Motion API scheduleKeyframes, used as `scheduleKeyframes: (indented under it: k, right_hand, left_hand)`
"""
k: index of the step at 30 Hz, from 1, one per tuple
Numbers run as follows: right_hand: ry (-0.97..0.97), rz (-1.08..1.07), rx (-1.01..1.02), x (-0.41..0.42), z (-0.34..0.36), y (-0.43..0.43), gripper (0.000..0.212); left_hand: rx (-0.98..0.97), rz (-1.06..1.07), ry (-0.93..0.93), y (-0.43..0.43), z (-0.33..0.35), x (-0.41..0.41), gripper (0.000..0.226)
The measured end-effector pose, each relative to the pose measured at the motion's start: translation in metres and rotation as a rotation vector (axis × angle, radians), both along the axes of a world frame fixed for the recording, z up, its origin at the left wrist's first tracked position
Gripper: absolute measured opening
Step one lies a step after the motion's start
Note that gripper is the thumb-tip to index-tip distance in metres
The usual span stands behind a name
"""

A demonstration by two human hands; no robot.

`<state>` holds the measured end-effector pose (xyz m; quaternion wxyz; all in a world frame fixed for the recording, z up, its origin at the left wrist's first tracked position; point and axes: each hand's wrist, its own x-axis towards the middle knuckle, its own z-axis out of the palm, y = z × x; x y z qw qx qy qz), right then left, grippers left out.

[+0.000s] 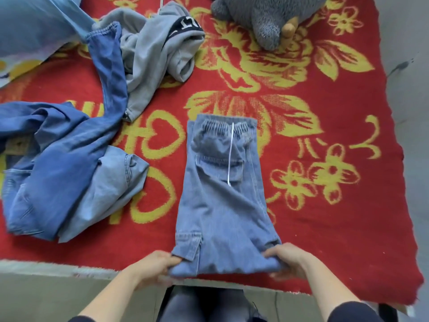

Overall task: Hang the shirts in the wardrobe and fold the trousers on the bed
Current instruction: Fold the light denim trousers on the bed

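Light blue denim trousers [222, 194] lie flat on the bed's red blanket with yellow flowers [325, 217], near its front edge and about centre. They are already doubled leg on leg into one narrow strip. The long axis runs straight away from me: the elastic waistband with its white drawstring [231, 154] points to the far side, and the leg end points at me.

My left hand [155, 266] pinches the near-left corner, thumb on top and fingers tucked under. My right hand [285, 259] grips the near-right corner the same way, so both are closed on cloth. Holding both corners keeps the edge level, so I judge I'm set to lift it and fold it toward the waistband.

Left of the trousers, apart from them, is a crumpled heap of darker blue denim [65, 177], likely still to fold. Beyond that lies a bunched pale grey sweat garment [153, 54]. A grey plush toy [262, 17] sits at the far edge.
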<state>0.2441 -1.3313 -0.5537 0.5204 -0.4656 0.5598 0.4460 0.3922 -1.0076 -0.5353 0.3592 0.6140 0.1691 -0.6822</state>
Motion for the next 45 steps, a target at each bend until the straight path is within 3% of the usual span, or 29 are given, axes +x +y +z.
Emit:
scheduleKeyframes:
  k: [4,9,13,16,19,22,24,26,29,33,35,37,38,40,42,45]
  right_hand:
    - [0.011,0.094,0.154,-0.009,0.036,-0.006,0.035]
    - [-0.212,-0.126,-0.017,0.054,0.069,-0.045,0.025]
    - [-0.378,-0.39,-0.132,0.127,0.089,-0.068,0.012]
    - [-0.513,-0.617,-0.188,0.175,0.09,-0.084,0.019]
    - [-0.662,-0.608,-0.216,0.211,0.073,-0.088,0.038]
    - [-0.663,-0.29,-0.459,0.216,0.036,-0.072,0.06]
    - [-0.607,-0.036,-0.602,0.203,0.013,-0.055,0.063]
    - [-0.579,0.057,-0.611,0.191,-0.003,-0.044,0.065]
    - [-0.669,0.102,-0.581,0.186,-0.015,-0.042,0.063]
    - [-0.757,0.21,-0.643,0.199,-0.021,-0.055,0.053]
    - [-0.746,0.184,-0.748,0.203,-0.025,-0.058,0.053]
    - [-0.67,0.071,-0.818,0.205,-0.028,-0.059,0.067]
    - [-0.618,0.046,-0.829,0.205,-0.03,-0.06,0.078]
    - [-0.573,0.12,-0.866,0.209,-0.032,-0.064,0.086]
    - [-0.664,0.214,-0.918,0.226,-0.032,-0.075,0.075]
    - [-0.747,0.422,-0.848,0.266,-0.032,-0.096,0.074]
  left_hand:
    - [-0.036,-0.151,0.126,0.005,0.03,0.004,0.032]
    - [-0.073,0.003,-0.07,-0.036,0.056,0.079,0.024]
    - [-0.101,0.306,-0.221,-0.09,0.072,0.155,0.023]
    - [-0.118,0.568,-0.279,-0.129,0.073,0.198,0.026]
    - [-0.183,0.678,-0.466,-0.16,0.056,0.223,0.016]
    - [0.004,0.338,-0.808,-0.169,0.024,0.206,0.052]
    - [0.105,0.113,-0.873,-0.167,0.001,0.175,0.055]
    - [0.176,-0.002,-0.923,-0.161,-0.016,0.15,0.048]
    - [0.149,0.008,-1.055,-0.161,-0.027,0.147,0.026]
    - [0.217,0.186,-1.117,-0.17,-0.038,0.169,0.024]
    - [0.287,0.255,-1.006,-0.171,-0.045,0.177,0.047]
    - [0.287,0.273,-0.909,-0.169,-0.046,0.181,0.086]
    - [0.273,0.244,-0.95,-0.166,-0.047,0.182,0.1]
    - [0.208,0.086,-1.177,-0.164,-0.043,0.187,0.11]
    - [0.076,-0.144,-1.397,-0.173,-0.035,0.206,0.102]
    - [-0.069,-0.586,-1.503,-0.202,-0.033,0.249,0.085]
